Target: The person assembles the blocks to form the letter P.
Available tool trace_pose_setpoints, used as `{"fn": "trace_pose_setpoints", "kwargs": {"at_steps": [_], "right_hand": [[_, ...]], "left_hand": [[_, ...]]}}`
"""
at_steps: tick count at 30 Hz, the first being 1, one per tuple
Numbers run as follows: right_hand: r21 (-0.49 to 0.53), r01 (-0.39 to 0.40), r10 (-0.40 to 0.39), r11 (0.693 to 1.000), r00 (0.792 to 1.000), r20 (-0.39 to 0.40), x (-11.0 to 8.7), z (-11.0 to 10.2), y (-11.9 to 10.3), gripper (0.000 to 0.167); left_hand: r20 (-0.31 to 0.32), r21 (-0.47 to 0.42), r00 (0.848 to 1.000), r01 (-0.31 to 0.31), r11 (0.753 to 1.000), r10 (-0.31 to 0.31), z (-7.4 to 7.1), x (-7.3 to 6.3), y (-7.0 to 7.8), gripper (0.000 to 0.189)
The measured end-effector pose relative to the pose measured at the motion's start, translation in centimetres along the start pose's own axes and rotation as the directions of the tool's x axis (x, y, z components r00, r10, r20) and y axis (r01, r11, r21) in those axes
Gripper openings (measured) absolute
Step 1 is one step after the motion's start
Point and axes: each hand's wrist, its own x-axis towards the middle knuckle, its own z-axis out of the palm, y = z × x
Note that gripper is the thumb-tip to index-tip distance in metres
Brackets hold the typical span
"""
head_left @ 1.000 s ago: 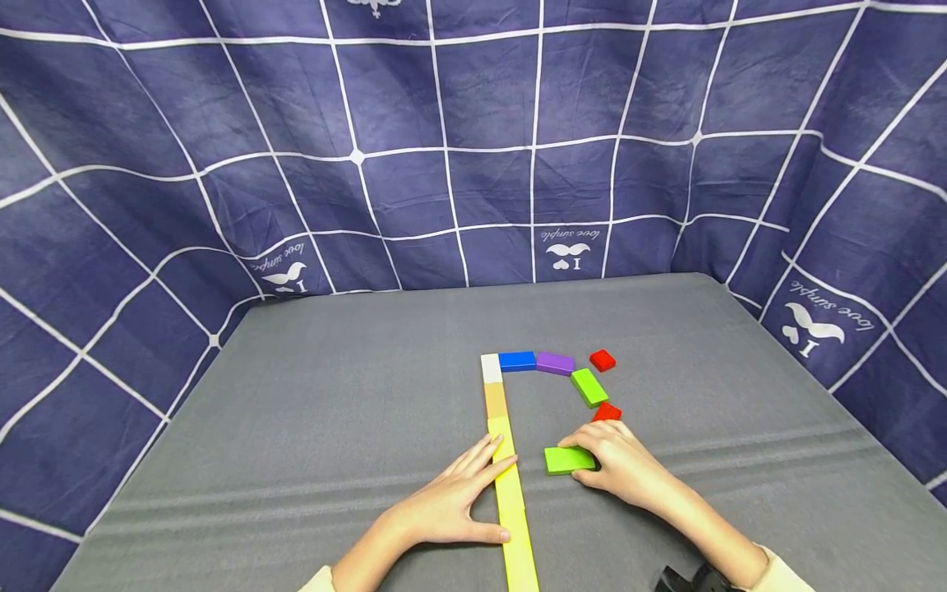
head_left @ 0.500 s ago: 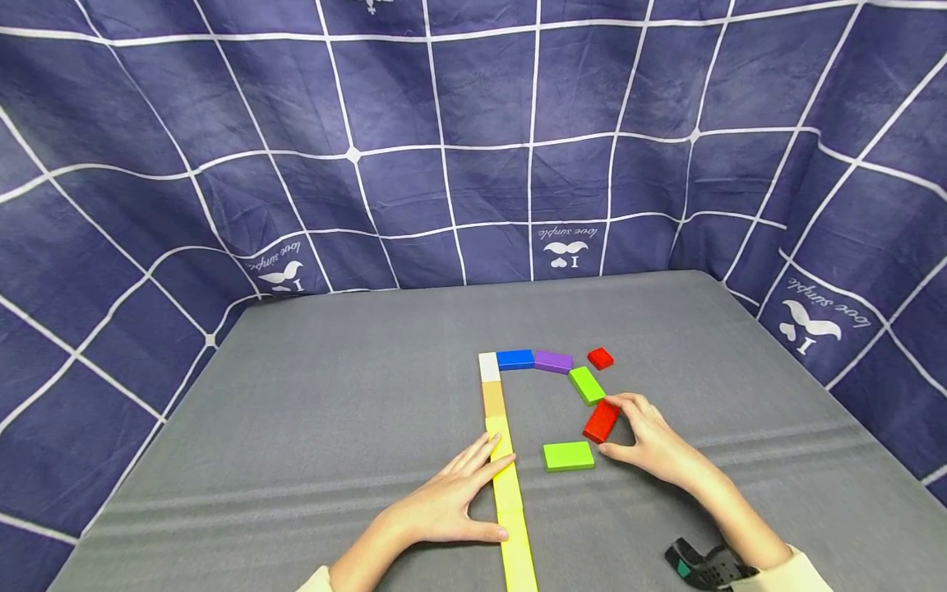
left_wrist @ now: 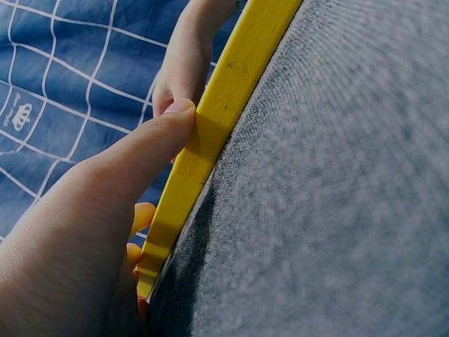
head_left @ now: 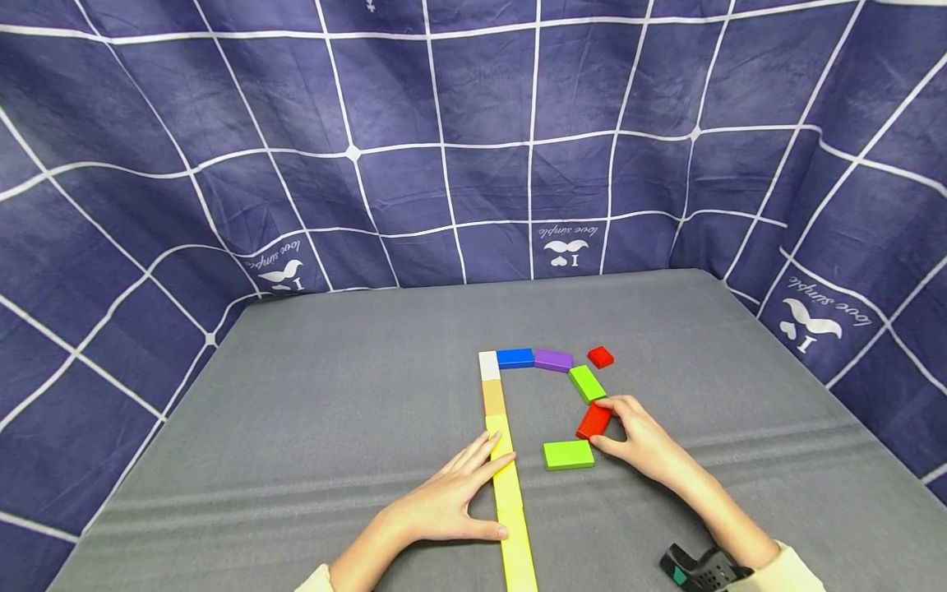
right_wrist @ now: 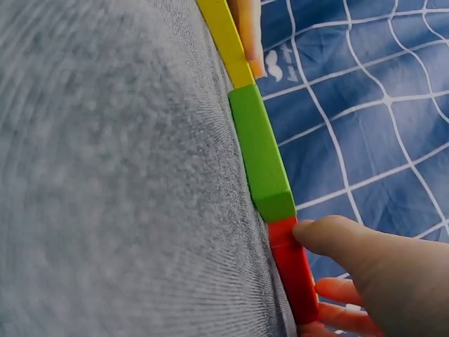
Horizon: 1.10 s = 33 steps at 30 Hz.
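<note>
My right hand point(head_left: 642, 437) pinches a red block point(head_left: 594, 421) between thumb and fingers, flat on the grey cloth. Its far end meets the upper green block point(head_left: 587, 384), and its near end lies close to the lower green block point(head_left: 568, 455). In the right wrist view, the thumb is on the near end of the red block point(right_wrist: 295, 274). My left hand point(head_left: 447, 501) lies spread over a straight row of yellow blocks point(head_left: 510, 489), fingertips and thumb resting on them. The left wrist view has the thumb tip against a yellow block's edge point(left_wrist: 231, 77).
An orange block point(head_left: 493, 398) and a white block point(head_left: 488, 366) continue the yellow row away from me. From the white one, a blue block point(head_left: 515, 358) and a purple block point(head_left: 553, 360) run right. A small red block point(head_left: 601, 357) lies apart. Behind hangs a blue checked curtain point(head_left: 488, 189).
The right hand has let go of the lower green block, moved to the red block, and shifted it slightly left to meet the upper green one. The left hand stays put.
</note>
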Motion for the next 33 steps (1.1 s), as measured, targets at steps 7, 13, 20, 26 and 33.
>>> {"fn": "trace_pose_setpoints", "kwargs": {"at_steps": [7, 13, 20, 26, 33], "right_hand": [[-0.091, 0.157, -0.159, 0.983, 0.987, -0.011, -0.1, -0.2, -0.8, 0.048], [-0.176, 0.331, -0.313, 0.927, 0.942, 0.124, 0.0, 0.6, -1.2, 0.051], [-0.128, 0.361, -0.341, 0.924, 0.927, 0.156, 0.3, 1.0, -0.8, 0.033], [-0.095, 0.344, -0.326, 0.934, 0.931, 0.161, 0.5, 1.0, -0.4, 0.031], [-0.047, 0.333, -0.328, 0.942, 0.941, 0.087, 0.8, 0.8, -0.1, 0.038]], "left_hand": [[0.002, 0.010, 1.000, 0.000, 1.000, 0.000, -0.1, -0.1, 0.0, 0.082], [0.000, 0.013, 1.000, -0.002, 1.000, 0.002, -0.2, 0.0, 0.0, 0.082], [0.004, 0.004, 1.000, 0.003, 1.000, -0.003, 0.0, -0.1, 0.0, 0.082], [0.004, 0.000, 1.000, 0.005, 1.000, -0.005, 0.1, 0.0, 0.0, 0.082], [0.009, 0.002, 1.000, 0.011, 1.000, -0.011, 0.0, 0.0, 0.1, 0.082]]}}
